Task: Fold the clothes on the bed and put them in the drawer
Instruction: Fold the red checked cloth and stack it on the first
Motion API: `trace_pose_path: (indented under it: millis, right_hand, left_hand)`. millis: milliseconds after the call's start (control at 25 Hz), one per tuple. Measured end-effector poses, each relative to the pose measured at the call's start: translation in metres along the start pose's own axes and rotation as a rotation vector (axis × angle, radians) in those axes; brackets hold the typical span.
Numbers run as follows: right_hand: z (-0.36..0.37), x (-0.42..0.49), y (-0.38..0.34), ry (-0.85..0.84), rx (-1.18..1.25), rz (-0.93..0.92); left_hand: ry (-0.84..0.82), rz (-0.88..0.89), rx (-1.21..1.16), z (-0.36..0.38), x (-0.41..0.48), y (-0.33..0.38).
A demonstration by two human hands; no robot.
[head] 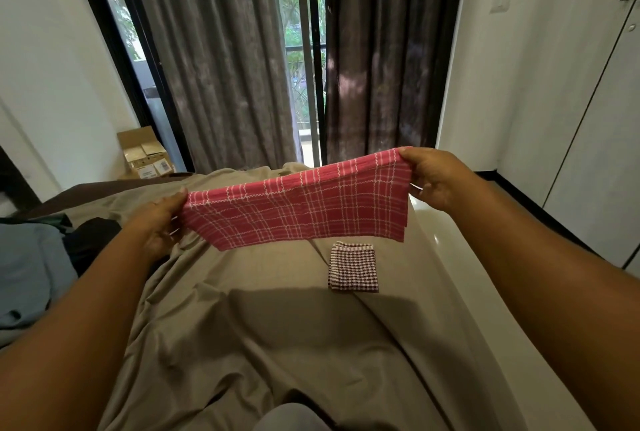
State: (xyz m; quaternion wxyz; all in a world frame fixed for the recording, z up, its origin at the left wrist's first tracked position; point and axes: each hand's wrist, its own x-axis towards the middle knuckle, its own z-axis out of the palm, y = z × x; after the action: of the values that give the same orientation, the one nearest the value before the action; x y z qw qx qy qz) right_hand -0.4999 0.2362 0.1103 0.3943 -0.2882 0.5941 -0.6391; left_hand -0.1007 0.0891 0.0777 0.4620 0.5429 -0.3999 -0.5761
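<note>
A pink checked cloth (298, 209), folded into a long band, hangs stretched in the air above the bed. My left hand (160, 223) pinches its left end and my right hand (433, 178) pinches its right end, held higher. Below it, a small folded cloth with a dark red and white check (352, 267) lies flat on the taupe bed sheet (263, 326). More clothes lie at the left edge of the bed: a blue garment (27, 275) and a dark one (90, 240). No drawer is visible.
Grey curtains (221, 60) and a glass door stand beyond the bed. A cardboard box (145, 153) sits on the floor at the back left. White wardrobe doors (595, 140) line the right wall, with a strip of glossy floor (446, 243) between them and the bed.
</note>
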Motion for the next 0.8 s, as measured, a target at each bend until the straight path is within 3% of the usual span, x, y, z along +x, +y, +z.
trace_pose_path:
  millis: [280,440,800]
  right_hand:
    - [-0.011,0.012,0.008,0.166,-0.175,-0.257]
    - [-0.015,0.011,0.012,0.193,-0.185,-0.344]
    - [-0.016,0.008,0.013,0.002,-0.129,-0.338]
  left_hand:
    - [0.010,0.173,-0.056,-0.001,-0.001,-0.009]
    - [-0.087,0.235,-0.126,-0.002,0.002,-0.009]
    - [-0.229,0.296,-0.028,-0.001,0.005,-0.010]
